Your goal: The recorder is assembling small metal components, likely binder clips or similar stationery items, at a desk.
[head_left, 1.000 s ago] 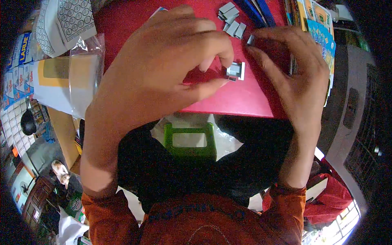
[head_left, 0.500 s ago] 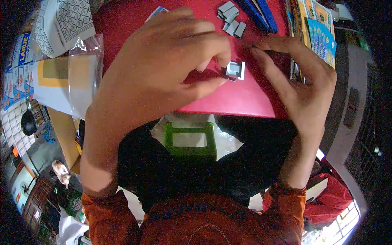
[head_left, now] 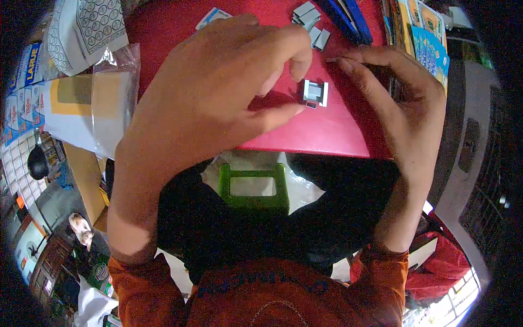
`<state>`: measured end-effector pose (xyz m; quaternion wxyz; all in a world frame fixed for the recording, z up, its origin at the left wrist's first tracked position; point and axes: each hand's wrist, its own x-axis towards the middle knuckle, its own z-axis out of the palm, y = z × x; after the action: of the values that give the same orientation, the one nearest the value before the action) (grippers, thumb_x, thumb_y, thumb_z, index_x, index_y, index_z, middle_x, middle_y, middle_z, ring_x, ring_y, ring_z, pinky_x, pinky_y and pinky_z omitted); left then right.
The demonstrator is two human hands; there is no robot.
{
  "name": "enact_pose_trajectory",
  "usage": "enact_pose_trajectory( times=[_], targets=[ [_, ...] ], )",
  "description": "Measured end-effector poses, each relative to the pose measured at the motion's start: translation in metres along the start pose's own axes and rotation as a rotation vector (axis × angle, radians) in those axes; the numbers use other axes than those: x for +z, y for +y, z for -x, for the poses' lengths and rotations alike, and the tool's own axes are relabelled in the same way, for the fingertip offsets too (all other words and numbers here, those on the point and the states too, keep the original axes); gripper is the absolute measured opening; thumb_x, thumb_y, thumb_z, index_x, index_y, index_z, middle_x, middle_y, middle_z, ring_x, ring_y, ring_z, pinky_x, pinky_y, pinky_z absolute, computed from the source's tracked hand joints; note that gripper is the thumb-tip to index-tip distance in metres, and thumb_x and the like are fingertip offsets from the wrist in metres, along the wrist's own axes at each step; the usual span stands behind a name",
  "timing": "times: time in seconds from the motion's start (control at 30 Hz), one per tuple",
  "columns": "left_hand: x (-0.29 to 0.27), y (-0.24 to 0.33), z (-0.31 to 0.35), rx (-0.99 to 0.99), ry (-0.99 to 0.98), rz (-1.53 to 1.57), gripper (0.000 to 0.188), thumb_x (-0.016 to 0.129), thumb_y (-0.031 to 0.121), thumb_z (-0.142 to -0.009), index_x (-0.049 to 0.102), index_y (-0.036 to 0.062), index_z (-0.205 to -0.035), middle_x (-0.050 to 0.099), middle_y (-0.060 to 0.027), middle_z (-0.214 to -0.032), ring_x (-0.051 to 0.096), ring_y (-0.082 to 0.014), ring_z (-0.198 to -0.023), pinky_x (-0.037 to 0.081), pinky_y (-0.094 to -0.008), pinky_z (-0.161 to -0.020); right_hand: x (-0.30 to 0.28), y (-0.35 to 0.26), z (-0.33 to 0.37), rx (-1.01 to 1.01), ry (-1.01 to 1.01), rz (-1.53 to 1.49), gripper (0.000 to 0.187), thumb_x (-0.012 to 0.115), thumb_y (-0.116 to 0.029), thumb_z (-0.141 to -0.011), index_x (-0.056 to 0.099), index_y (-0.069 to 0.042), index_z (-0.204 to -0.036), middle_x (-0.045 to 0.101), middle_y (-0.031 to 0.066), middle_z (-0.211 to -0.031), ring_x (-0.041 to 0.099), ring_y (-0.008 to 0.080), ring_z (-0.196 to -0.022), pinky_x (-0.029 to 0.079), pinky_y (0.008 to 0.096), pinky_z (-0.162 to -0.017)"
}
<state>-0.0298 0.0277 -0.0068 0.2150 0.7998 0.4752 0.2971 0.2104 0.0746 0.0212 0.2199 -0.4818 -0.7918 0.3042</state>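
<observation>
A small square frame [head_left: 315, 94] made of shiny grey strips lies on the red tabletop [head_left: 294, 139], in front of me. My left hand [head_left: 229, 82] hovers just left of it. Its thumb tip is by the frame's lower left corner and its index finger curls above, with a gap between them and nothing held. My right hand [head_left: 400, 92] is to the right of the frame, thumb and index finger pinched together. A thin sliver shows at those fingertips, too small to name. Beyond the frame are several grey strips resembling staple strips [head_left: 306, 14], stacked and loose.
A blue stapler-like tool [head_left: 348, 22] lies at the back right, next to upright papers and packets [head_left: 430, 52]. A small printed card [head_left: 213, 17] is behind my left hand. Clear plastic [head_left: 114, 103] and patterned paper [head_left: 90, 35] are at left. A green stool [head_left: 253, 204] stands below the table edge.
My left hand's index finger has lifted up and away from the grey frame, showing more of it. The right thumb and index finger have closed into a pinch.
</observation>
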Motion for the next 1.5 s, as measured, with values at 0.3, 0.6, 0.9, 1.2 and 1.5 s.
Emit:
enact_pose_trajectory(
  times=[0.3,0.6,0.9,1.2,1.5],
  targets=[
    [0.004,0.002,0.003,-0.029,0.016,-0.042,0.038,0.090,0.018,-0.078,0.066,0.0140,-0.107,0.044,0.0004,-0.066,0.046,-0.0150,-0.058,0.038,-0.0349,-0.055,0.008,0.000,-0.003,-0.170,-0.034,0.009,0.014,0.080,-0.005,-0.090,0.079,0.002,-0.101,0.077,0.0106,-0.098,0.072,0.0182,-0.093,0.053,0.0301,-0.089],
    [0.002,0.007,0.001,-0.029,0.018,-0.006,0.035,0.091,0.019,-0.078,0.060,0.0126,-0.094,0.036,0.0002,-0.061,0.038,-0.0148,-0.051,0.033,-0.0367,-0.051,0.008,-0.002,-0.004,-0.188,-0.075,0.006,0.012,0.079,-0.003,-0.089,0.079,0.002,-0.100,0.076,0.0101,-0.096,0.072,0.0192,-0.093,0.053,0.0297,-0.086],
    [0.003,0.006,0.003,-0.021,0.022,-0.036,0.034,0.091,0.019,-0.078,0.061,0.0124,-0.093,0.036,-0.0003,-0.061,0.036,-0.0155,-0.051,0.032,-0.0366,-0.051,0.007,-0.002,-0.005,-0.250,-0.093,0.001,0.011,0.079,-0.003,-0.087,0.079,0.002,-0.098,0.076,0.0102,-0.097,0.072,0.0205,-0.093,0.053,0.0303,-0.085],
    [-0.004,0.005,0.005,-0.049,-0.016,0.026,0.035,0.090,0.016,-0.078,0.068,0.0140,-0.105,0.033,0.0033,-0.060,0.033,-0.0102,-0.052,0.030,-0.0332,-0.051,0.009,-0.005,-0.005,-0.213,-0.066,-0.015,0.011,0.079,-0.004,-0.089,0.078,0.002,-0.099,0.076,0.0098,-0.096,0.071,0.0188,-0.091,0.053,0.0301,-0.085],
    [-0.006,0.007,0.008,-0.160,-0.073,0.075,0.045,0.090,0.013,-0.079,0.070,0.0164,-0.119,0.035,0.0053,-0.061,0.037,-0.0089,-0.054,0.032,-0.0312,-0.052,0.010,-0.002,-0.004,-0.114,-0.036,-0.065,0.011,0.079,-0.004,-0.091,0.078,0.001,-0.100,0.074,0.0086,-0.096,0.068,0.0165,-0.091,0.050,0.0282,-0.085]
  ],
)
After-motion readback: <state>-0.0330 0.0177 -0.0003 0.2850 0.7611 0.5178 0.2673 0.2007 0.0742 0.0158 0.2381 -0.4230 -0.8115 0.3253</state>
